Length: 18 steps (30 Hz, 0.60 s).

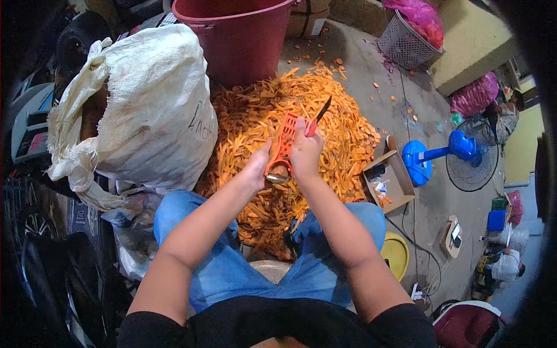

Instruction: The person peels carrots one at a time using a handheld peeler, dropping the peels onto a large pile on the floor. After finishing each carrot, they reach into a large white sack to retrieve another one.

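Observation:
A red-orange vegetable peeler point(286, 136) with a slotted handle is held between my hands, its metal blade end toward me. My left hand point(258, 165) is closed on the peeler's left side; its fingers are partly hidden. My right hand point(306, 152) grips a small knife point(325, 110) with a red handle and dark blade, pointing up and away. The right thumb also lies against the peeler. Beneath both hands spreads a large heap of orange peelings point(342, 133), looking like carrot peel.
A white woven sack point(156, 104) stands at left, and a big red tub point(238, 40) behind the heap. To the right are a cardboard box point(394, 180), a blue fan point(464, 148) and a yellow lid-like object point(395, 255). Another person point(506, 267) is at far right.

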Available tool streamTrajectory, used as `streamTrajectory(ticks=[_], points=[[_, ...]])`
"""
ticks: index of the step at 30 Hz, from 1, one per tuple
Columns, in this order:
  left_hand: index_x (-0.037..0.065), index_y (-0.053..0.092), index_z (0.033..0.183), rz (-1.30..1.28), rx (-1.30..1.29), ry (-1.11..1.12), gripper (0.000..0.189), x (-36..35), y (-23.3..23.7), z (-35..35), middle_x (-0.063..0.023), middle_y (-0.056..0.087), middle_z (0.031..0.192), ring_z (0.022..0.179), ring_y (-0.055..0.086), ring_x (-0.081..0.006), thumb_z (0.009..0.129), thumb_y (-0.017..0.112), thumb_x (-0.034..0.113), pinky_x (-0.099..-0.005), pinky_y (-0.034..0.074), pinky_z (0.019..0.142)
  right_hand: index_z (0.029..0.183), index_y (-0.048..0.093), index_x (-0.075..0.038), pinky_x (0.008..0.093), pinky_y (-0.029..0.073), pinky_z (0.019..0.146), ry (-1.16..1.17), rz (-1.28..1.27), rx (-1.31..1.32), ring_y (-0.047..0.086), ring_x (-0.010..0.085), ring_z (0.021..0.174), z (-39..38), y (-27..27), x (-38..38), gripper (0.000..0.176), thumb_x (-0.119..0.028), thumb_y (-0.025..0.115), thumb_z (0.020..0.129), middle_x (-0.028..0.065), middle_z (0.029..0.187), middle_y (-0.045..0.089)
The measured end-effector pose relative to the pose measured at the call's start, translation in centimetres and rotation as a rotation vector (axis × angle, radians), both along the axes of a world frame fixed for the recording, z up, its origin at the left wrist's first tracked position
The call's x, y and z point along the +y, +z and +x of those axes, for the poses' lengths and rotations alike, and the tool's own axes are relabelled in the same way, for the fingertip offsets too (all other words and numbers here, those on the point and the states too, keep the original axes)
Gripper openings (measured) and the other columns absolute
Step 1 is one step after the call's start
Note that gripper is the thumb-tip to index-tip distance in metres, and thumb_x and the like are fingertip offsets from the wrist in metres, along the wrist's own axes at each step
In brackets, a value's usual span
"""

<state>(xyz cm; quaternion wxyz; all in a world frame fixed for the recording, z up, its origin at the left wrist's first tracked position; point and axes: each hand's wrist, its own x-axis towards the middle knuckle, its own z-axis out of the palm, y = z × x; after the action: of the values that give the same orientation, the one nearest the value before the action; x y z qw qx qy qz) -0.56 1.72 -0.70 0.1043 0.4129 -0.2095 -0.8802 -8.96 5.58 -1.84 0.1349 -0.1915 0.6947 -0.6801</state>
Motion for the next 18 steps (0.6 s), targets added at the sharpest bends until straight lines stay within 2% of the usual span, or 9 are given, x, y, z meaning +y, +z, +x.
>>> streamTrajectory(ticks=[3, 6, 8, 10, 12, 13, 15, 17, 18], points=[[0.009, 0.046, 0.101, -0.006, 0.033, -0.073, 0.039, 0.0, -1.4, -0.1, -0.0063, 0.055, 0.088, 0.073, 0.055, -0.0175, 0.086, 0.022, 0.035, -0.0323, 0.046, 0.062, 0.068, 0.046, 0.001, 0.0284, 0.034, 0.050, 0.052, -0.141, -0.071, 0.039, 0.0141, 0.050, 0.4, 0.6, 0.4, 0.026, -0.022, 0.045, 0.082, 0.0084, 0.055, 0.045], [0.009, 0.046, 0.100, -0.016, 0.047, -0.057, 0.038, -0.5, -2.3, -0.2, -0.0055, 0.055, 0.083, 0.069, 0.055, -0.0162, 0.086, 0.022, 0.034, -0.0317, 0.047, 0.056, 0.069, 0.046, 0.001, 0.0298, 0.035, 0.050, 0.002, 0.038, 0.070, 0.040, 0.0181, 0.049, -0.5, 0.0, 0.3, 0.026, -0.022, 0.045, 0.081, 0.0106, 0.055, 0.046], [0.008, 0.046, 0.100, -0.031, 0.448, -0.304, 0.037, -1.9, -4.9, 1.0, -0.0053, 0.055, 0.077, 0.060, 0.055, -0.0149, 0.086, 0.024, 0.034, -0.0299, 0.047, 0.050, 0.069, 0.047, 0.001, 0.0312, 0.035, 0.050, -0.087, 0.159, 0.179, 0.042, 0.0205, 0.049, -0.9, 0.5, 0.4, 0.026, -0.022, 0.044, 0.081, 0.0100, 0.056, 0.048], [0.007, 0.046, 0.099, -0.191, -0.105, -0.360, 0.036, 1.3, 0.4, 0.9, -0.0054, 0.055, 0.072, 0.053, 0.054, -0.0140, 0.085, 0.028, 0.035, -0.0274, 0.046, 0.046, 0.069, 0.049, 0.000, 0.0323, 0.035, 0.049, -0.407, 0.138, 0.332, 0.043, 0.0217, 0.049, -5.7, -1.4, -0.1, 0.025, -0.021, 0.043, 0.081, 0.0099, 0.056, 0.049], [0.007, 0.047, 0.097, -0.098, 0.003, -0.492, 0.035, 3.3, 1.0, 1.5, -0.0070, 0.055, 0.071, 0.052, 0.053, -0.0145, 0.085, 0.031, 0.035, -0.0270, 0.046, 0.046, 0.070, 0.049, 0.000, 0.0327, 0.035, 0.050, -0.616, 0.255, 0.323, 0.045, 0.0224, 0.050, -9.9, -2.1, 1.5, 0.025, -0.022, 0.044, 0.081, 0.0105, 0.057, 0.050], [0.007, 0.047, 0.096, -0.054, 0.025, -0.484, 0.034, 3.7, 1.7, 1.3, -0.0072, 0.054, 0.070, 0.052, 0.053, -0.0151, 0.085, 0.030, 0.035, -0.0270, 0.046, 0.045, 0.070, 0.049, 0.000, 0.0327, 0.035, 0.050, -0.622, 0.261, 0.319, 0.045, 0.0224, 0.050, -10.1, -1.7, 2.1, 0.025, -0.022, 0.044, 0.081, 0.0105, 0.057, 0.050], [0.007, 0.047, 0.095, -0.019, 0.051, -0.478, 0.034, 3.2, 2.0, 1.0, -0.0073, 0.054, 0.070, 0.051, 0.053, -0.0157, 0.085, 0.030, 0.034, -0.0270, 0.046, 0.045, 0.072, 0.049, 0.000, 0.0314, 0.037, 0.051, -0.622, 0.173, -0.010, 0.045, 0.0192, 0.051, -10.4, -0.2, 2.6, 0.025, -0.022, 0.045, 0.081, 0.0079, 0.060, 0.051], [0.007, 0.047, 0.093, -0.004, 0.078, -0.242, 0.035, 1.6, 0.8, 0.7, -0.0068, 0.053, 0.068, 0.052, 0.053, -0.0159, 0.085, 0.028, 0.034, -0.0265, 0.045, 0.045, 0.070, 0.049, 0.001, 0.0294, 0.036, 0.051, -0.534, 0.135, -0.031, 0.044, 0.0168, 0.052, -7.8, 3.0, 2.0, 0.026, -0.022, 0.045, 0.082, 0.0065, 0.060, 0.050], [0.007, 0.047, 0.093, -0.002, 0.081, -0.236, 0.035, 1.0, -0.1, 0.7, -0.0068, 0.053, 0.068, 0.052, 0.053, -0.0159, 0.085, 0.028, 0.034, -0.0265, 0.045, 0.045, 0.069, 0.048, 0.001, 0.0274, 0.036, 0.051, -0.439, 0.094, -0.053, 0.044, 0.0145, 0.053, -6.3, 3.9, 1.5, 0.027, -0.022, 0.044, 0.082, 0.0050, 0.059, 0.050]])
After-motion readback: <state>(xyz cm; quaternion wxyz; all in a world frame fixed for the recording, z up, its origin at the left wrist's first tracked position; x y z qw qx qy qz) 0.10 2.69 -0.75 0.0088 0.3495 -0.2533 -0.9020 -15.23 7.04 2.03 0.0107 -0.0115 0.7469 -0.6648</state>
